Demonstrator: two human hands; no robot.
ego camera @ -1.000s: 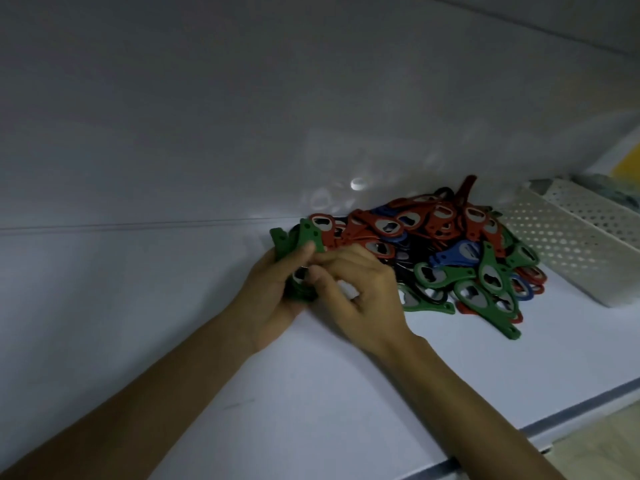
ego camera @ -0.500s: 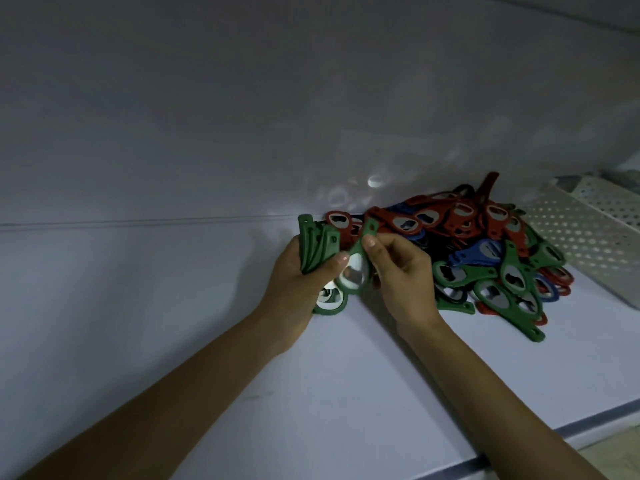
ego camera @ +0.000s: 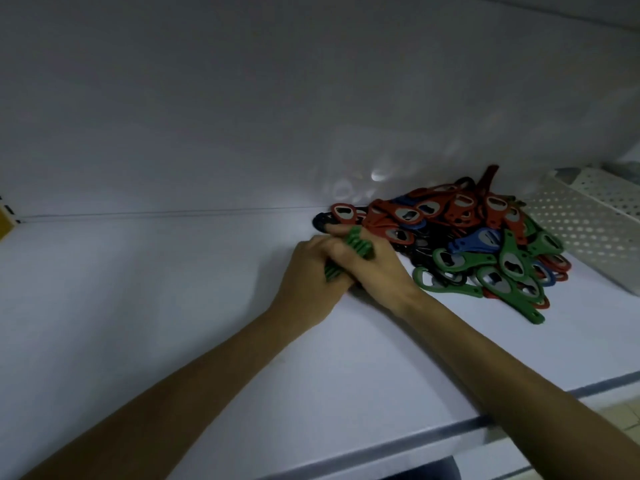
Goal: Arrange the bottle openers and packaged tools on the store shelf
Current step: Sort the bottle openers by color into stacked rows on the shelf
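Observation:
A stack of green bottle openers (ego camera: 462, 245) is clamped between both my hands near the back of the white shelf (ego camera: 173, 306). My left hand (ego camera: 308, 275) grips the stack from the left, and my right hand (ego camera: 377, 268) wraps over it from the right. Most of the stack is hidden by my fingers; only its edges show. Just to the right lies a loose pile of red, blue, green and black bottle openers (ego camera: 485, 237).
A white perforated basket (ego camera: 588, 226) stands at the right end of the shelf, beside the pile. The shelf's back wall (ego camera: 242, 116) rises right behind the openers. The shelf's front edge (ego camera: 433, 434) runs across the lower right.
My right hand, which was adding one green opener to the bunch, has closed over the stack. Both hands now press the bunch together, lower on the shelf.

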